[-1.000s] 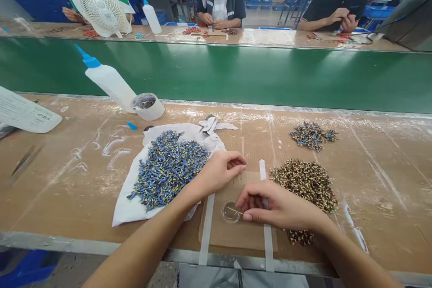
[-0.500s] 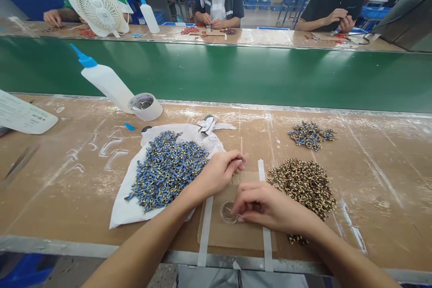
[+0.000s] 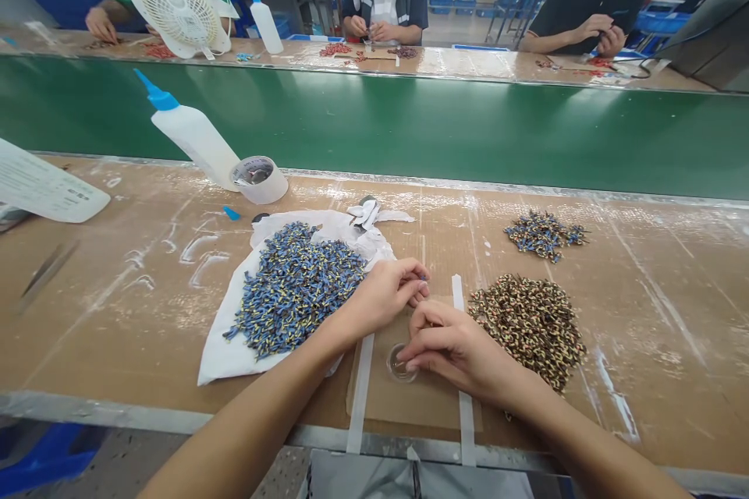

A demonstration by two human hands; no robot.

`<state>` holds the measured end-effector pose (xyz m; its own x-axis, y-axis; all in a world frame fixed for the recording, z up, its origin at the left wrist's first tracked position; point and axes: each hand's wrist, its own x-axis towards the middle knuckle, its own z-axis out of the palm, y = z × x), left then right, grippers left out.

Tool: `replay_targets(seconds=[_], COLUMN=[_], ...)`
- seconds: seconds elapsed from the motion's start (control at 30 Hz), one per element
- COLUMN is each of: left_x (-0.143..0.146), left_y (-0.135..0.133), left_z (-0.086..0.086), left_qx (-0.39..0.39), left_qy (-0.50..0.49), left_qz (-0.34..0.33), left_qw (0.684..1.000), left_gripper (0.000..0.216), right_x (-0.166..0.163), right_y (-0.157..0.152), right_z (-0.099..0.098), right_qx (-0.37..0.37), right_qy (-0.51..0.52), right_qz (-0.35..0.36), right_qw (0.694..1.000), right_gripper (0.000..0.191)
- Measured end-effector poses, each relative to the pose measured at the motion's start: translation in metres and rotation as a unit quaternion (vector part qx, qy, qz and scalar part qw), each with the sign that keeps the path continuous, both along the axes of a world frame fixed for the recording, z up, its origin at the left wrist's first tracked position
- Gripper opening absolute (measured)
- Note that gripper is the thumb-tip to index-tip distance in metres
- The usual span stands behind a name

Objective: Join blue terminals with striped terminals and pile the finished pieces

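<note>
My left hand [image 3: 387, 294] rests on the bench beside a heap of small blue parts [image 3: 296, 284] lying on a white sheet [image 3: 225, 351]. Its fingers are pinched together on something too small to name. My right hand [image 3: 453, 347] is curled over a small clear round dish [image 3: 399, 364] that sits on a cardboard pad [image 3: 409, 398] taped to the bench. Its fingertips touch the dish's rim and pinch a thin item I cannot make out. A heap of brown and yellow parts [image 3: 530, 323] lies just right of that hand.
A smaller pile of blue parts [image 3: 543, 234] lies further right. A white squeeze bottle with a blue tip [image 3: 193, 132] leans on a tape roll [image 3: 260, 179]. A green conveyor belt [image 3: 409, 129] runs behind the bench. Other people work across it, near a white fan [image 3: 175, 8].
My right hand has slid left and closer over the dish, its fingertips now at the rim. The thin stick seen earlier is hidden. My left hand has barely moved.
</note>
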<state>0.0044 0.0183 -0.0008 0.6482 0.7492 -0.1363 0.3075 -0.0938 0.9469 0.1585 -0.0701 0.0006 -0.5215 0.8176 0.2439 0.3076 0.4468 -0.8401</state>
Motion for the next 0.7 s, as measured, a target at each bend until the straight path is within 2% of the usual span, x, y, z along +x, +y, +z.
replay_targets(seconds=[0.33, 0.5, 0.6, 0.7], left_x=[-0.001, -0.001, 0.001, 0.002], left_y=[0.001, 0.001, -0.001, -0.004], left_z=[-0.006, -0.003, -0.001, -0.003], left_qx=[-0.065, -0.062, -0.109, -0.151], left_qy=[-0.057, -0.067, -0.081, -0.087], left_qz=[-0.039, -0.047, -0.048, -0.051], left_qw=[0.995, 0.995, 0.990, 0.983], left_gripper=[0.010, 0.011, 0.011, 0.012], right_x=[-0.008, 0.004, 0.018, 0.030], right_y=[-0.003, 0.000, 0.003, 0.006], right_z=[-0.006, 0.006, 0.015, 0.017], right_qx=[0.054, 0.007, -0.042, -0.067], right_qy=[0.008, 0.060, 0.080, 0.092], right_qz=[-0.012, -0.026, -0.092, -0.218], right_qw=[0.998, 0.998, 0.992, 0.969], right_gripper=[0.014, 0.011, 0.009, 0.009])
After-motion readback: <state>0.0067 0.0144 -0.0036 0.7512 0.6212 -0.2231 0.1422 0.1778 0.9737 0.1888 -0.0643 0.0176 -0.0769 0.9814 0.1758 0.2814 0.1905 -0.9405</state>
